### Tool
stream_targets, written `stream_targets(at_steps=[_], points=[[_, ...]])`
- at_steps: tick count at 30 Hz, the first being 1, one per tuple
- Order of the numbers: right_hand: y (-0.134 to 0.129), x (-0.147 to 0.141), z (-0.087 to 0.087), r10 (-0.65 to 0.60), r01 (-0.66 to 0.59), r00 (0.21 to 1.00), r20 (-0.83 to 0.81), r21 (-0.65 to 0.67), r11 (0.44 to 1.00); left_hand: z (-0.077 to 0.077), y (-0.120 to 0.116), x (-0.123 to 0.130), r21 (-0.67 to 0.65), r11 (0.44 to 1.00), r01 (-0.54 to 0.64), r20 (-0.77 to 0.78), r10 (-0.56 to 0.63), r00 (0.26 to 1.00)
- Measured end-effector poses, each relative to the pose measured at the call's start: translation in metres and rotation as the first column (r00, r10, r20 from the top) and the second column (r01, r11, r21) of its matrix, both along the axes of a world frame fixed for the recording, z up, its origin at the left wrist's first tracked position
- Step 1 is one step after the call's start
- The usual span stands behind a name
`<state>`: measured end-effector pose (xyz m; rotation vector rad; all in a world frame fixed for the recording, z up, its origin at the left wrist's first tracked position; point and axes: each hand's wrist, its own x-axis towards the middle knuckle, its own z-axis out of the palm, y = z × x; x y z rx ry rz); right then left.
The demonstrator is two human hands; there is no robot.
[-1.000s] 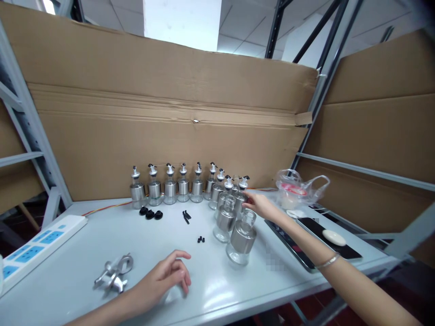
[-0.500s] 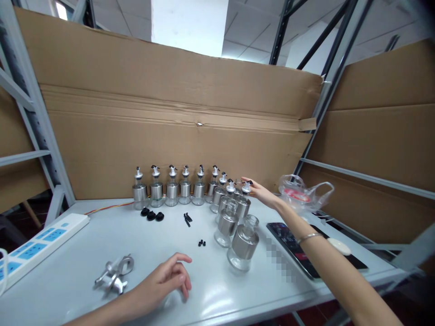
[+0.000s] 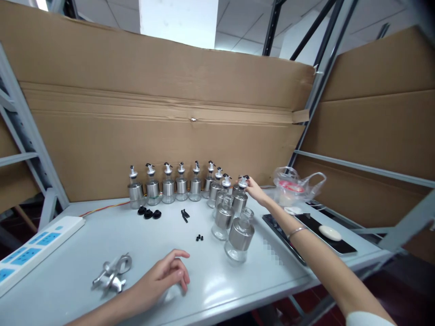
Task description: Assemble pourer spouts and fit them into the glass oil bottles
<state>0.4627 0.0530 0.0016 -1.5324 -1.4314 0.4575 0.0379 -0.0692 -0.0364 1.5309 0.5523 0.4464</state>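
My left hand point(image 3: 170, 274) hovers over the front of the table, fingers loosely bent and apart, holding nothing. Farther back, my right hand point(image 3: 254, 190) reaches behind a glass bottle with a metal band and pourer top point(image 3: 240, 199). Its fingertips are mostly hidden there, and a further bottle point(image 3: 235, 189) shows partly beside them; I cannot tell what they grip. Nearer me stand two bottles without tops, one in front point(image 3: 239, 237) and one behind it point(image 3: 223, 219). To the left of my left hand lie loose metal pourer parts point(image 3: 113, 274).
Several bottles with pourers point(image 3: 168, 188) line the cardboard wall point(image 3: 163, 140). Black stoppers point(image 3: 148, 213), black flaps point(image 3: 185, 215) and tiny black caps point(image 3: 199, 237) lie mid-table. A power strip point(image 3: 37, 253) is at left; a phone point(image 3: 326, 233) and a plastic bag point(image 3: 292, 185) are at right.
The view has shifted slightly. My right hand has drawn in closer behind the pourer-topped bottle, its fingers now less visible. My left hand keeps its pose.
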Motion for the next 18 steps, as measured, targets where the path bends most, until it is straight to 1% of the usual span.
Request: stream_targets(at_steps=[5,8,11,13,15,18], points=[[-0.009,0.0,-0.007,-0.139,0.138,0.986,0.089,0.018,0.99,-0.002,0.001,-0.001,-0.002,1.0,0.002,0.0,-0.002,1.0],[-0.023,0.0,-0.008,-0.204,0.201,0.968,0.148,0.032,0.979,-0.004,0.001,0.0,0.006,1.0,0.0,0.009,0.0,1.0],[-0.04,-0.001,-0.008,-0.253,0.246,0.952,0.171,0.062,0.967,-0.005,0.002,0.0,0.001,1.0,-0.001,0.018,0.001,1.0],[-0.051,-0.003,-0.008,-0.248,0.238,0.954,0.169,0.075,0.968,-0.006,0.002,0.001,-0.006,1.0,0.002,0.019,-0.001,1.0],[-0.061,-0.006,-0.006,-0.212,0.203,0.964,0.159,0.072,0.977,-0.008,0.002,0.001,-0.009,1.0,0.004,0.027,-0.003,1.0],[-0.075,-0.013,-0.001,-0.074,0.07,0.988,0.136,0.039,0.997,-0.011,0.003,0.001,-0.012,1.0,0.004,0.046,-0.003,0.999]])
